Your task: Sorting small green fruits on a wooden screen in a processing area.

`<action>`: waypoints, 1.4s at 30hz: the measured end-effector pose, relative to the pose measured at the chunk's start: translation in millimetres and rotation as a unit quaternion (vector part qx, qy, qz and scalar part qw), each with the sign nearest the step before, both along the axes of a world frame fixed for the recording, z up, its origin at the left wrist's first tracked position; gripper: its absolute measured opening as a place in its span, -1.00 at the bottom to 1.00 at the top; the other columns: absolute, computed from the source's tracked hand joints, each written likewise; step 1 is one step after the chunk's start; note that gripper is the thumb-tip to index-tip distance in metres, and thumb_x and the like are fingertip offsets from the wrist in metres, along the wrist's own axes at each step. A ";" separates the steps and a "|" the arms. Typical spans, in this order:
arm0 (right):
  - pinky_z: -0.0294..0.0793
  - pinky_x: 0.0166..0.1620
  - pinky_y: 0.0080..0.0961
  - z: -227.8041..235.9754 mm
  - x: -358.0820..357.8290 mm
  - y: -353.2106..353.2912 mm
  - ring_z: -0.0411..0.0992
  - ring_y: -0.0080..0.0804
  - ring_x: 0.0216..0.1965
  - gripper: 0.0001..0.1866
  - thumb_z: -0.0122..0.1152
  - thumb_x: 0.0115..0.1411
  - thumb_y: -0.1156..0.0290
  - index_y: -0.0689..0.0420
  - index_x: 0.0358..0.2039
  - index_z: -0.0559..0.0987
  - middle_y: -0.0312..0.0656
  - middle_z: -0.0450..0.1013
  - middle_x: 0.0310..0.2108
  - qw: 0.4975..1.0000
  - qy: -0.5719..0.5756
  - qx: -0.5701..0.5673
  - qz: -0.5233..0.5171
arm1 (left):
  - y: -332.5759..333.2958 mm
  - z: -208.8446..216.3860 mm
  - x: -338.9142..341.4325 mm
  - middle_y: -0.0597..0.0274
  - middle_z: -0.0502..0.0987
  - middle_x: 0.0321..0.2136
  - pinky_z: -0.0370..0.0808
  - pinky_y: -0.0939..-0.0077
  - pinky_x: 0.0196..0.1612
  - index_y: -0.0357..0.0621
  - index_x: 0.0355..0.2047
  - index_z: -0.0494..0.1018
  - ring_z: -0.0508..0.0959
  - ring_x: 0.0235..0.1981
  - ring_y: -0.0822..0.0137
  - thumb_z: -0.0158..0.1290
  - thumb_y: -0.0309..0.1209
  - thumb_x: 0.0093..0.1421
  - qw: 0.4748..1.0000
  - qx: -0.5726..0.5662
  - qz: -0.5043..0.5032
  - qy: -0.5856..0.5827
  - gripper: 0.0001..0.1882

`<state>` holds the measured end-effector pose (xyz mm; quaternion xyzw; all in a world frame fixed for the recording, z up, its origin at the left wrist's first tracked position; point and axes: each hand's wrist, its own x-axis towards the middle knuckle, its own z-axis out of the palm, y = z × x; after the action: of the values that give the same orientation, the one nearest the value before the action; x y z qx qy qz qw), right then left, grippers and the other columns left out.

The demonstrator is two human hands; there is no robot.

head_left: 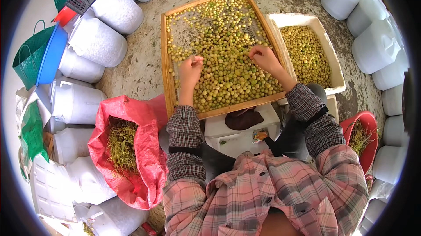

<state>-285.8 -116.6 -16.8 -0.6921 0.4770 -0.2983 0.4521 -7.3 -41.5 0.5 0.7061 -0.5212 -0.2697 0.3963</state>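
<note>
A wooden-framed tray [165, 60] with a mesh bottom lies before me, heaped with small round yellow-green fruits [228, 76]. Thinner at its far end, the layer lets the mesh show through. Over the left side of the heap is my left hand [190, 73], its fingers drawn together in a pinch. My right hand [265, 59] hovers at the right side, thumb and fingers also pinched. Anything between the fingertips of either hand is too small to make out.
Beside the tray on the right stands a white foam box [334, 60] of similar fruits. A red sack [151, 148] of stems is at my left, a red basket [372, 126] at my right. White plastic jugs [98, 41] line both sides.
</note>
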 end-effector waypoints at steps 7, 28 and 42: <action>0.44 -0.21 -0.27 3.2 69.3 -10.7 0.47 -0.17 -0.31 -0.79 0.07 0.08 0.51 0.20 -0.23 0.51 -0.07 0.49 -0.33 0.962 0.136 -0.161 0.176 | -7.2 -10.7 -14.8 0.11 0.55 -0.22 0.51 0.38 -0.31 -0.19 -0.24 0.57 0.54 -0.42 0.24 0.06 -0.48 0.18 0.981 0.011 -0.045 -0.189 -0.84; 0.34 -0.48 -0.45 1.4 79.2 -38.4 0.26 -0.47 -0.67 -0.85 0.01 0.25 0.38 0.20 -0.35 0.44 -0.16 0.37 -0.50 0.964 0.123 0.017 0.236 | 240.6 138.9 101.3 0.02 0.58 -0.17 0.50 0.45 -0.10 -0.26 -0.12 0.53 0.57 -0.23 0.34 0.15 -0.42 0.16 0.783 -0.244 0.445 -0.359 -0.72; 0.24 -0.60 -0.63 23.6 53.7 4.4 0.26 -0.60 -0.64 -0.85 0.03 0.26 0.42 0.20 -0.42 0.46 -0.29 0.40 -0.57 0.912 -0.226 0.314 0.139 | -58.6 -5.9 25.3 0.04 0.42 -0.59 0.38 0.19 -0.41 -0.22 -0.59 0.39 0.44 -0.52 0.10 0.01 -0.70 -0.05 0.905 0.114 -0.238 -0.335 -0.89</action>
<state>-232.1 -112.2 6.8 -0.4878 0.3307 -0.2157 0.7786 18.0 -100.1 -5.4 0.6501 -0.7416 -0.1612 0.0395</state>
